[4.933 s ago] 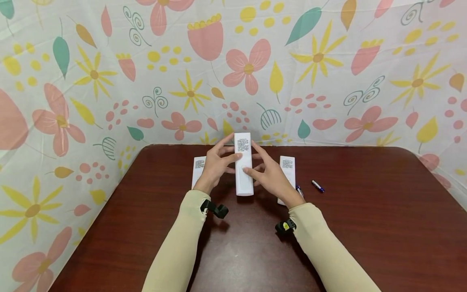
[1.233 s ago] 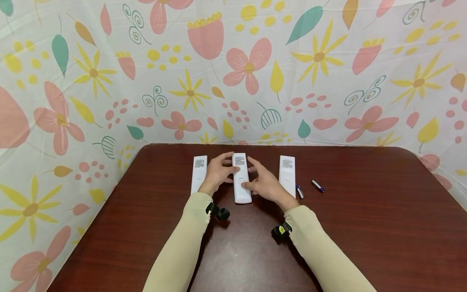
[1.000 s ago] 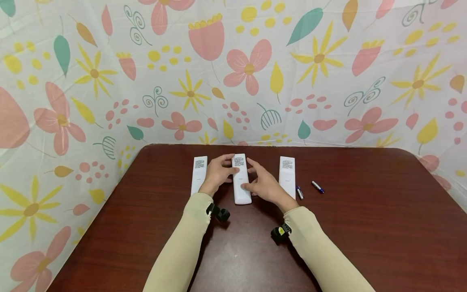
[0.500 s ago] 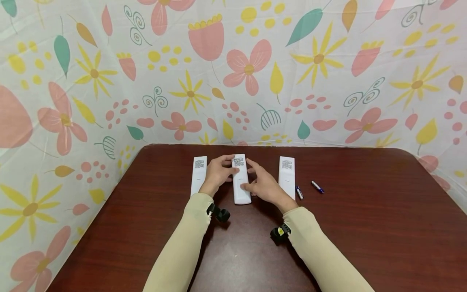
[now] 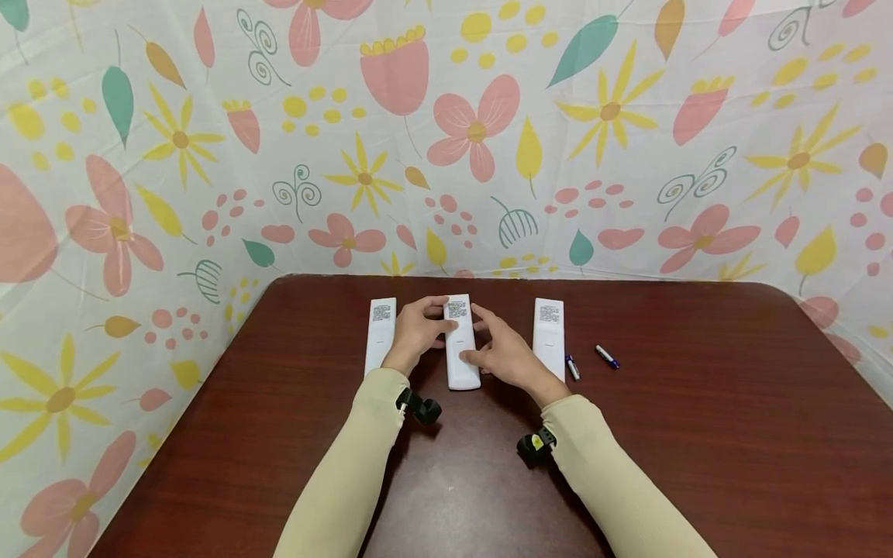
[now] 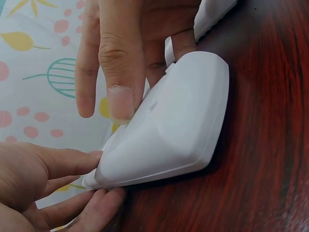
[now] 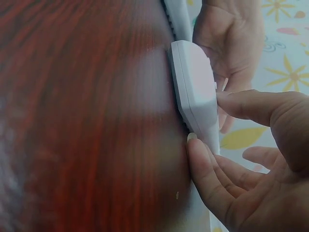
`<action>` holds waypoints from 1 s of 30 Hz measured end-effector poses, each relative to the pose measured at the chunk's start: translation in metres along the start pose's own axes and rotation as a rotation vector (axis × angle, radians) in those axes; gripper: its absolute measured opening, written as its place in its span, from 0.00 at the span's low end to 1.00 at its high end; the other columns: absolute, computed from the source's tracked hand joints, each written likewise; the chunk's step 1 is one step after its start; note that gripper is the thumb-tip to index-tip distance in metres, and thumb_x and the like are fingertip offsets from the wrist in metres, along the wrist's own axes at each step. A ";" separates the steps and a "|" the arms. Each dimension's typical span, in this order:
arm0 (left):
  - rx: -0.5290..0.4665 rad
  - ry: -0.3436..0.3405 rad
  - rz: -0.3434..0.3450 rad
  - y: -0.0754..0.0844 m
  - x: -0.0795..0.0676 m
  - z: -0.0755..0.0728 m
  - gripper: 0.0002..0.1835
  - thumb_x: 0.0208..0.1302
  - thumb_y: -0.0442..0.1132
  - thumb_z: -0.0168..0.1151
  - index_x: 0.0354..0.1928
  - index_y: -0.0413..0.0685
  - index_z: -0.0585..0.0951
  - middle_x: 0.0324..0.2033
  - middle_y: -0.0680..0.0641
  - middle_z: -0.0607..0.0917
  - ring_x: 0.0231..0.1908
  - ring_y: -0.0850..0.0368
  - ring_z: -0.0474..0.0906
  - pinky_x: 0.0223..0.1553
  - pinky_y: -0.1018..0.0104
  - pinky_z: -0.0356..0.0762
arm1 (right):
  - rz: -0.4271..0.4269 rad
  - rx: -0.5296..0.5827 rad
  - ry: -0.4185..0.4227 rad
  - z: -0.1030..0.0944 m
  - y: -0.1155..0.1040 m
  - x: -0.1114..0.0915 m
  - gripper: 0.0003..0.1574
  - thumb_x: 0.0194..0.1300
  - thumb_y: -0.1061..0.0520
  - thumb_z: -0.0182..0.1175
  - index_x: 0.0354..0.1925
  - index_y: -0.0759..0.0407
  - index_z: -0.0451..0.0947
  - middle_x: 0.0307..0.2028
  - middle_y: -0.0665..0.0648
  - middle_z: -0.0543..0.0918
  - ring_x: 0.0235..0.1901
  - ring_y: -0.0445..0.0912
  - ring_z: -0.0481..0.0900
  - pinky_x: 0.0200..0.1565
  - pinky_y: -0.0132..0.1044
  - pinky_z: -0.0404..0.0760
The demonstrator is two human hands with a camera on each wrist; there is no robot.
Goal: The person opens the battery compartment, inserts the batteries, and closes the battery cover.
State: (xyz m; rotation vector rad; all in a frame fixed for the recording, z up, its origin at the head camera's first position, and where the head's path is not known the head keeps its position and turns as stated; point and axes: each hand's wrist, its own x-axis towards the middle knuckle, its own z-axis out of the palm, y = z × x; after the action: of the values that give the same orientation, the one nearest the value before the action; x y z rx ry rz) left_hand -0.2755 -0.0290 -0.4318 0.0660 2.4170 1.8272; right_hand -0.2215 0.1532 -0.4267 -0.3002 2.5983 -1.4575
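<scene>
A white remote control [image 5: 463, 368] lies back side up on the table, its printed label towards the far end. My left hand [image 5: 417, 333] holds its left side near the far end, thumb on the back. On the right side, my right hand [image 5: 508, 355] grips it lower down, its thumb also on the back. The left wrist view shows the remote's rounded near end [image 6: 193, 106] close to the tabletop, fingers along both sides. In the right wrist view my right thumb and fingers pinch the remote's edge [image 7: 195, 89]. Its button side is hidden underneath.
Similar white remotes lie on either side, one at left [image 5: 380, 333] partly behind my left wrist, one at right [image 5: 549, 333]. Two small blue-and-white batteries [image 5: 573, 367] [image 5: 607, 356] lie beside the right one. A patterned cloth [image 5: 446, 155] hangs behind the dark red table [image 5: 698, 434].
About five seconds ago the middle remote was raised and tilted up between both hands; now it lies lower, on the table. Over the last second, hands and remote have stayed almost still.
</scene>
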 end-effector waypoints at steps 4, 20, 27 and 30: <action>0.006 0.006 -0.011 0.001 -0.001 0.000 0.27 0.68 0.31 0.74 0.69 0.48 0.82 0.59 0.41 0.85 0.47 0.46 0.87 0.39 0.58 0.90 | 0.003 -0.009 -0.007 0.000 0.000 0.000 0.56 0.72 0.61 0.70 0.85 0.58 0.49 0.71 0.69 0.71 0.36 0.48 0.85 0.36 0.41 0.86; 0.053 -0.008 -0.028 0.002 0.002 -0.004 0.31 0.67 0.34 0.75 0.71 0.49 0.80 0.62 0.42 0.83 0.47 0.47 0.87 0.38 0.58 0.90 | 0.023 0.041 -0.005 0.001 -0.001 0.001 0.58 0.72 0.62 0.70 0.86 0.59 0.46 0.71 0.70 0.71 0.37 0.48 0.86 0.38 0.43 0.88; 0.063 0.030 0.008 0.015 0.000 -0.008 0.31 0.68 0.39 0.75 0.72 0.52 0.80 0.62 0.42 0.84 0.44 0.47 0.88 0.38 0.58 0.90 | 0.006 0.056 0.036 -0.006 -0.001 -0.003 0.57 0.73 0.60 0.69 0.86 0.57 0.47 0.69 0.72 0.72 0.44 0.53 0.87 0.40 0.45 0.89; 0.016 0.015 0.018 0.023 -0.003 -0.009 0.30 0.68 0.42 0.75 0.72 0.56 0.80 0.62 0.43 0.84 0.46 0.45 0.88 0.40 0.56 0.90 | -0.019 0.041 0.072 -0.011 0.001 -0.005 0.54 0.73 0.59 0.69 0.85 0.58 0.49 0.69 0.73 0.72 0.47 0.56 0.86 0.41 0.46 0.89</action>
State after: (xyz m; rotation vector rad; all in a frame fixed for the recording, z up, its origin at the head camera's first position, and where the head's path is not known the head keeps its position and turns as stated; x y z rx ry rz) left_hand -0.2742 -0.0318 -0.4070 0.0760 2.4491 1.8230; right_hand -0.2195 0.1641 -0.4220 -0.2726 2.6243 -1.5537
